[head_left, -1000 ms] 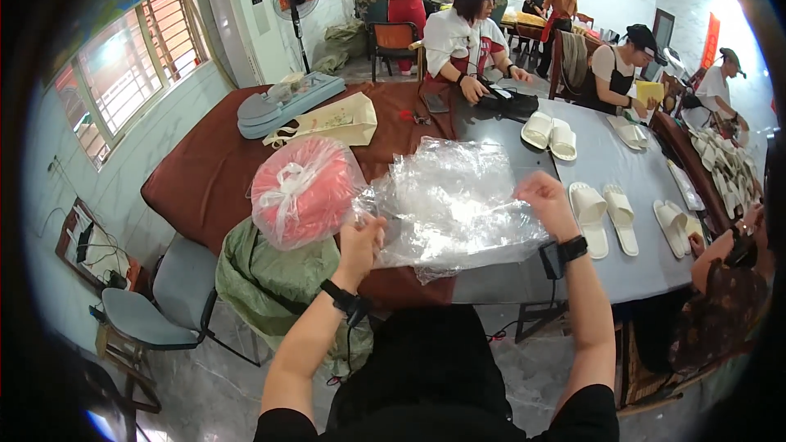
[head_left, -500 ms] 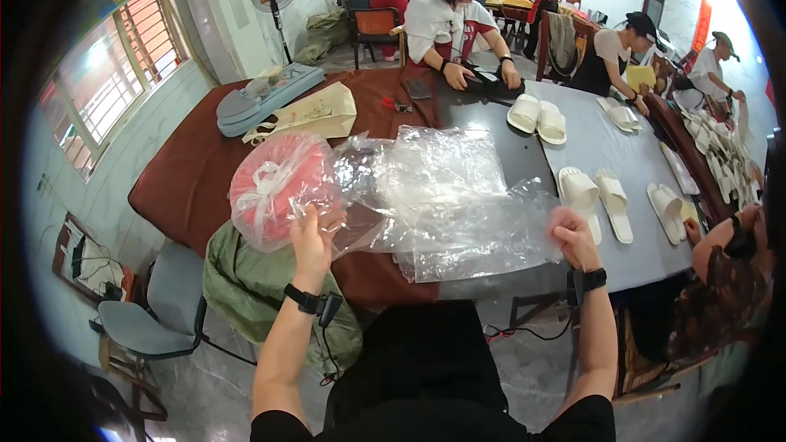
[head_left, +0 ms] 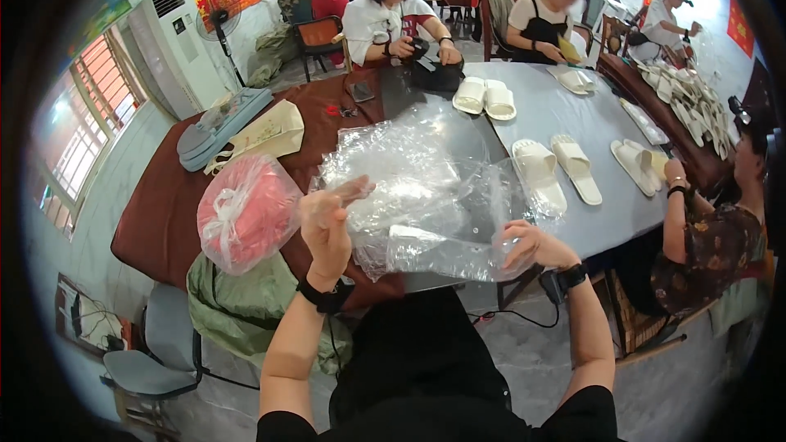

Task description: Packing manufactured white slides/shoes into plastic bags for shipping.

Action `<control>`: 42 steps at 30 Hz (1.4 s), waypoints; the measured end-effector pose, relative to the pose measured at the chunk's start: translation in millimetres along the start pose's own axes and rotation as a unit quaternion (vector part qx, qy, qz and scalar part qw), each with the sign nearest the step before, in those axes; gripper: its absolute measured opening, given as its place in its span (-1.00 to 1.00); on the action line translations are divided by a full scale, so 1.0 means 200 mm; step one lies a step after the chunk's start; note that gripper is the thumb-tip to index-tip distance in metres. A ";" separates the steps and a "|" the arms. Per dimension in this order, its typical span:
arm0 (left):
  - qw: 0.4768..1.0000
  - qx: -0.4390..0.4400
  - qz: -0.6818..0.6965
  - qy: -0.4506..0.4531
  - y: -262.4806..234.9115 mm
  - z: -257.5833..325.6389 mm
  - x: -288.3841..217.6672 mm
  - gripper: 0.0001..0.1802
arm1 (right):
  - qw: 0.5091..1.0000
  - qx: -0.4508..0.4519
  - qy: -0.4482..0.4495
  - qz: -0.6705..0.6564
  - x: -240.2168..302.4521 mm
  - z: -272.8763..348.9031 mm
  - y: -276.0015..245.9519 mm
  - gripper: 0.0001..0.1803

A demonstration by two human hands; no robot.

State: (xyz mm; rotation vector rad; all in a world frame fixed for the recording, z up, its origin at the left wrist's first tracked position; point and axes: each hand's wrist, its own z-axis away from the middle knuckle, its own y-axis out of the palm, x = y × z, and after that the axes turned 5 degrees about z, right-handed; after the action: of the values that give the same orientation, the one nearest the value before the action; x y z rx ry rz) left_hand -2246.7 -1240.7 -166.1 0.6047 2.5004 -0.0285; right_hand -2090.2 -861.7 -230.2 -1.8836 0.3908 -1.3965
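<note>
A clear plastic bag (head_left: 446, 254) lies crinkled in front of me, over a stack of clear plastic sheets or bags (head_left: 393, 160). My left hand (head_left: 327, 229) is raised at the stack's left side, fingers stretched out and nothing plainly gripped. At the bag's right end, my right hand (head_left: 536, 245) has its fingers curled on the thin plastic. Left of my left hand sits a rounded pink bundle (head_left: 250, 217) in a knotted clear bag. Pairs of cream slippers (head_left: 540, 176) stand on the grey tabletop to the right.
A brown cloth (head_left: 164, 213) covers the table's left part, with a blue case (head_left: 217, 131) and a cream bag (head_left: 266, 135). Across the table a person (head_left: 389, 20) handles a black item. Another person (head_left: 708, 237) sits at the right. A green sack (head_left: 237, 307) and grey chair (head_left: 155, 352) are lower left.
My right hand has moved left and the stretched bag has slackened. My left hand's fingers have straightened over the plastic. The whole view has shifted to the right.
</note>
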 end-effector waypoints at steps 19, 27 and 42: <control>0.987 -0.147 -0.063 0.018 0.11 -0.08 0.01 -0.63 | 0.949 0.115 0.007 0.292 -0.02 -0.06 0.27 -0.68; 0.889 0.417 -0.180 -0.064 0.26 0.21 0.22 -0.57 | 0.932 0.157 0.007 0.327 0.07 -0.05 0.26 -0.60; 0.829 0.502 -0.246 -0.019 0.07 0.42 0.28 -0.53 | 0.935 -0.307 0.074 0.159 -0.06 -0.21 -0.18 -0.27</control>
State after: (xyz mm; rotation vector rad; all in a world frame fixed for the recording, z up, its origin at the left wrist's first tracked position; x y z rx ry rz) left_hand -2238.0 -1218.2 -264.8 0.2851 2.3709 -1.5957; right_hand -2139.2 -846.1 -207.0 -2.0638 1.2729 -1.2817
